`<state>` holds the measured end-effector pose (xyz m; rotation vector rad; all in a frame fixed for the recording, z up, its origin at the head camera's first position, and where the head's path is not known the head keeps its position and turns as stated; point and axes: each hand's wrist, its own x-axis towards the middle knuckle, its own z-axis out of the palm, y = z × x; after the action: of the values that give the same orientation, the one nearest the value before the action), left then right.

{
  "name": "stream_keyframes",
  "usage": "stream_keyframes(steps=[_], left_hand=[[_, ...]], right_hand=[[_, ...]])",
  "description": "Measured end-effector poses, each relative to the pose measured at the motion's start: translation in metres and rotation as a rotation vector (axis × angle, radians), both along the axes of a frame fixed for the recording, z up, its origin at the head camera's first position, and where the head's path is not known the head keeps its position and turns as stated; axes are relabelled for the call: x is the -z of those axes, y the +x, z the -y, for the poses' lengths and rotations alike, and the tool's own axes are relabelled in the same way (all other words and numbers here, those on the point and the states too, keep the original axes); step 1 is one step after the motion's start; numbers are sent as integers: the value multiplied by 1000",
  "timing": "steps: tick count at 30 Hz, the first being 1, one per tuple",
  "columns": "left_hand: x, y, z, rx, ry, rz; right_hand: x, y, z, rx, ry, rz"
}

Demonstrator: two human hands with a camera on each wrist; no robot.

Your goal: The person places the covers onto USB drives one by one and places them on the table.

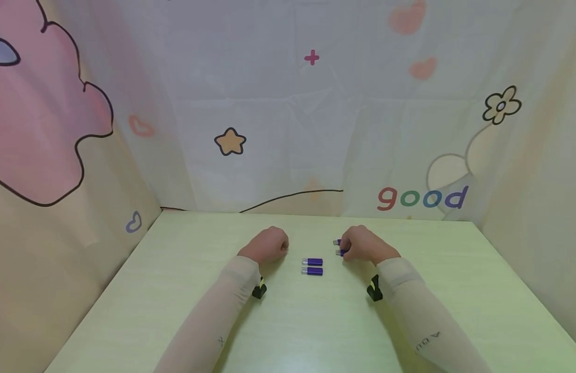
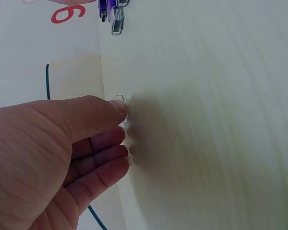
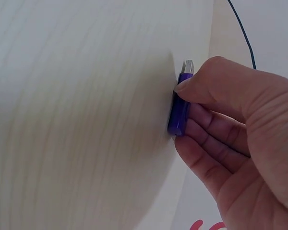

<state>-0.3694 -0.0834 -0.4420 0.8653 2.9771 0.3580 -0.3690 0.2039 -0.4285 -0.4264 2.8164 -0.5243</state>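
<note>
In the right wrist view, my right hand (image 3: 245, 124) pinches a purple USB flash drive (image 3: 180, 110) between thumb and fingers, low over the table, its bare metal plug sticking out. Another purple flash drive (image 1: 337, 242) lies just beyond this hand (image 1: 364, 244) in the head view, partly hidden by it. My left hand (image 1: 266, 245) is to the left, close to the tabletop. Between its thumb and fingers it pinches a small clear plastic cap (image 2: 119, 97), mostly covered by the thumb. Between the hands, two purple flash drives with clear caps, a farther one (image 1: 314, 262) and a nearer one (image 1: 314, 271), lie parallel.
The pale wood-grain table (image 1: 311, 321) reaches back to a printed cloth backdrop (image 1: 269, 103), which also hangs along both sides. A dark wrist mount (image 1: 259, 288) sits on the left wrist and another mount (image 1: 374, 289) on the right.
</note>
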Motion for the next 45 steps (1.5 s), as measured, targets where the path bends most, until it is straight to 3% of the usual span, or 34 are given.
stream_keyframes(steps=[31,45], left_hand=[[-1,0,-2,-10,-25,8],[4,0,1,-7,56,14]], right_hand=[[-2,0,2,24,5,8],[0,-1,3,51,19,18]])
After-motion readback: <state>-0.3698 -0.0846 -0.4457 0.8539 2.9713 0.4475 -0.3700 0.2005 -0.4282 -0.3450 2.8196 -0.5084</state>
